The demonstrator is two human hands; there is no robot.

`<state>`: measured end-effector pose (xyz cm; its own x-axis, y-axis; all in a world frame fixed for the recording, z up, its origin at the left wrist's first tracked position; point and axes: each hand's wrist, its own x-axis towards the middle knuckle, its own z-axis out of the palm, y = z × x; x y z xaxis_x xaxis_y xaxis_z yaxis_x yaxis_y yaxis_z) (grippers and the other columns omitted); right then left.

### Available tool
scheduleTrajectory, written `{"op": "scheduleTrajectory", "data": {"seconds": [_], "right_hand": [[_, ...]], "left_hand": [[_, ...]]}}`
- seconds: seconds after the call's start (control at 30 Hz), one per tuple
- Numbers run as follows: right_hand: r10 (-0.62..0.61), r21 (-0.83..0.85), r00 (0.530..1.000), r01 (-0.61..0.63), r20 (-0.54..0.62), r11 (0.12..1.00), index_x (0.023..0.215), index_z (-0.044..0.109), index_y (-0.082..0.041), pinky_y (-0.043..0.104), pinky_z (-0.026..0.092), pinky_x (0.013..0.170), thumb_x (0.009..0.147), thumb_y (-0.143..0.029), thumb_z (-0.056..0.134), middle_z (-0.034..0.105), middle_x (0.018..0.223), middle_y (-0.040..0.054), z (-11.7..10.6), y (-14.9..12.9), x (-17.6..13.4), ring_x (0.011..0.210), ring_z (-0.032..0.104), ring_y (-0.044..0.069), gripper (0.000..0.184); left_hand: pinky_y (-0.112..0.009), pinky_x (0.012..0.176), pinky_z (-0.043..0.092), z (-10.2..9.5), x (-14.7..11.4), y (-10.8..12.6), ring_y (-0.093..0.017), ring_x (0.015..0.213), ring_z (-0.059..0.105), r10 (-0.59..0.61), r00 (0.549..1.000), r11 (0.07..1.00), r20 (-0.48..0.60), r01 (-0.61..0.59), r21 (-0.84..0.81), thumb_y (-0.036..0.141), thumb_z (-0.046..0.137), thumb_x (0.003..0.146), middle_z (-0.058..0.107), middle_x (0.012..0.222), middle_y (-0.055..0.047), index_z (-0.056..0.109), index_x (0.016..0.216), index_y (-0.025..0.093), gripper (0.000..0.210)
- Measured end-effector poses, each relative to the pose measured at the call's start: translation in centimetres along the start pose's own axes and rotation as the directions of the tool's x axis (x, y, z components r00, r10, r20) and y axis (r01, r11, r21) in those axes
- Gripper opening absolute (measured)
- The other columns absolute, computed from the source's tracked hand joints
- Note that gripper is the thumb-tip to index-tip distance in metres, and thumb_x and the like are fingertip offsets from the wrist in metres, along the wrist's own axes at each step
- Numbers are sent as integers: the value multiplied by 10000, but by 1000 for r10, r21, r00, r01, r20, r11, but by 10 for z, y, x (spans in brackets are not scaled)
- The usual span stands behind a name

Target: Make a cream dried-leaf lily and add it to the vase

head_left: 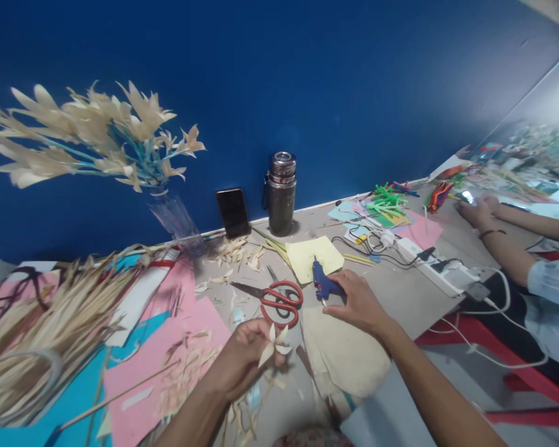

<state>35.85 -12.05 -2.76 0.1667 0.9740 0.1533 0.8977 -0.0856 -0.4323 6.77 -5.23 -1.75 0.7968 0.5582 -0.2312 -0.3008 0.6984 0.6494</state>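
Observation:
Pinched in the fingers of my left hand [249, 347] is a small pale flower [274, 345] with pointed petals, perhaps of dried husk. My right hand [354, 304] is closed around the handle of a blue hot glue gun [323, 282]. The gun's nozzle points away from me over a yellow sheet of paper [302, 253]. Between my hands and a little farther off lie red-handled scissors [281, 303], with a second, dark-handled pair partly beneath them. A folded cream cloth [347, 351] lies under and below my right hand.
At the back stand a clear vase [174, 217] of pale flowers, a phone [233, 212] and a metal flask [282, 198]. Dried husks [74, 323] and pink paper [209, 316] cover the left. A power strip [433, 267] with cables lies right, near another person's hands [479, 211].

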Motion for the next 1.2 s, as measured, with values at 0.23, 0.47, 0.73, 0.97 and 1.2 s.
{"op": "scheduleTrajectory", "data": {"seconds": [0.23,0.47,0.73,0.97,1.2], "right_hand": [[-4,-37,1000,4,7,999,1221,597,-185,422,429,897,677,-444,854,617,1163,128,2,3,1,1077,580,312,655],[5,-11,1000,-5,-1,1000,1210,600,-197,421,426,898,673,-430,857,621,1163,122,2,2,2,1086,580,313,639],[12,13,1000,-12,-9,1000,1203,600,-207,425,419,922,677,-427,851,620,1178,108,5,4,1,1105,579,304,623],[13,92,999,-16,33,996,1309,564,-231,402,446,923,667,-417,852,580,1165,98,-5,2,-4,1065,566,286,728],[-15,68,1000,14,18,998,1313,574,-200,412,456,943,689,-408,849,551,1188,120,-6,-2,-3,1077,555,291,712]], "left_hand": [[-262,564,518,0,0,-2,-151,550,652,-13,999,1000,-29,14,16,251,890,664,702,658,-54,689,692,125,239],[-242,542,502,4,1,-1,-149,545,652,-13,999,1000,-40,13,-2,245,902,643,714,680,-66,697,684,122,243],[-252,555,518,3,3,0,-139,546,637,-25,996,1000,-86,26,0,213,888,657,699,691,-63,691,696,117,223],[-223,595,515,4,5,7,-127,602,625,21,994,994,-106,-32,-100,162,864,670,678,674,-45,681,797,128,225],[-234,652,554,33,61,45,-139,635,659,164,982,986,-90,-163,25,55,765,731,683,697,-57,614,786,133,179]]}}
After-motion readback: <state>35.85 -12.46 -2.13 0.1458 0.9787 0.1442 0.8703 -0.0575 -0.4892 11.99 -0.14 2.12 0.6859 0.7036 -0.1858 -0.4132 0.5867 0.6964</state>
